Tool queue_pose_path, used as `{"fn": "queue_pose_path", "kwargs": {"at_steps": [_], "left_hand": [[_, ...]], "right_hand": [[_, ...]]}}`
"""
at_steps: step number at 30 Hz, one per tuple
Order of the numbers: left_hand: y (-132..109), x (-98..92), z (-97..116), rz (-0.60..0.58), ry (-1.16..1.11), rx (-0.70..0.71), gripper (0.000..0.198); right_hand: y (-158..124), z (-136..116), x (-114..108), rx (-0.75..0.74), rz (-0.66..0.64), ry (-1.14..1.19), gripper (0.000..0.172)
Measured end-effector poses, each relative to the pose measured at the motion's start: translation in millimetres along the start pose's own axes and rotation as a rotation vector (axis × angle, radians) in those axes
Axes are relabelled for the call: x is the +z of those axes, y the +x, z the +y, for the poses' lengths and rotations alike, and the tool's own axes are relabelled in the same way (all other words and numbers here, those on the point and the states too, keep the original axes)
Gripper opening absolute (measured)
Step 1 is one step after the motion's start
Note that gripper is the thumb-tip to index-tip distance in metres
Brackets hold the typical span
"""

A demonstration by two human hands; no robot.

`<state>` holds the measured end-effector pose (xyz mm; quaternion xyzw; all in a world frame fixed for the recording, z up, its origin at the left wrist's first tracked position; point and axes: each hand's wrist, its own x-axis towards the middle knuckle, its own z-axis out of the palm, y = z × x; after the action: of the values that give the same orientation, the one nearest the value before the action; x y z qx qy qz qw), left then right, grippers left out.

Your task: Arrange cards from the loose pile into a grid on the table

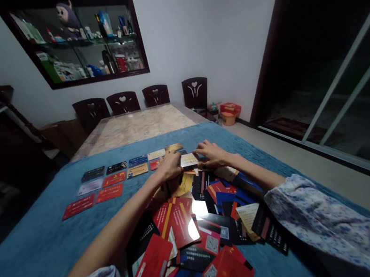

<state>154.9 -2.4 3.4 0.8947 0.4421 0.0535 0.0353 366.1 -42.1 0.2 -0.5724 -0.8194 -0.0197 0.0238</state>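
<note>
A small stack of cards [189,160], white and gold on top, is gripped by its two short ends between my hands. My left hand [170,164] closes on its left end, and my right hand [212,153] pinches the right end. Below my wrists spreads a loose heap of cards, among them a red card [153,270], a black card [269,231] and a yellow card [186,183]. Left of my left hand, cards lie in rows, with a black card [93,174], a silver card [89,187] and a red card [78,206] there. My left forearm hides part of the heap.
A blue cloth [47,249] covers the near part of the table, with the bare marble-look top [139,125] beyond it. Dark chairs [123,102] stand at the far end. A wall cabinet [89,41] holds bottles and a plush toy. Sliding doors [337,68] are at right.
</note>
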Motion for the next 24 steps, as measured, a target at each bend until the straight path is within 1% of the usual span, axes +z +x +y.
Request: {"fn": "queue_pose_path", "kwargs": {"at_steps": [6, 11, 16, 20, 24], "left_hand": [[-3, -3.5, -19, 0.010, 0.034, -0.024, 0.035], [-2, -5.8, -36, 0.023, 0.057, -0.056, 0.032], [-2, -15.1, -49, 0.006, 0.067, -0.100, 0.030], [-2, -22.6, -59, 0.001, 0.068, -0.126, 0.027], [0, -25.7, -71, -0.002, 0.096, -0.133, 0.028]], "right_hand": [[19, -8, -8, -0.055, -0.030, -0.004, 0.044], [36, -18, -11, -0.072, -0.018, 0.006, 0.034], [56, -27, -14, -0.067, -0.017, 0.010, 0.038], [71, -33, -18, -0.091, -0.019, 0.015, 0.036], [85, -37, -19, -0.113, -0.028, 0.022, 0.044]]}}
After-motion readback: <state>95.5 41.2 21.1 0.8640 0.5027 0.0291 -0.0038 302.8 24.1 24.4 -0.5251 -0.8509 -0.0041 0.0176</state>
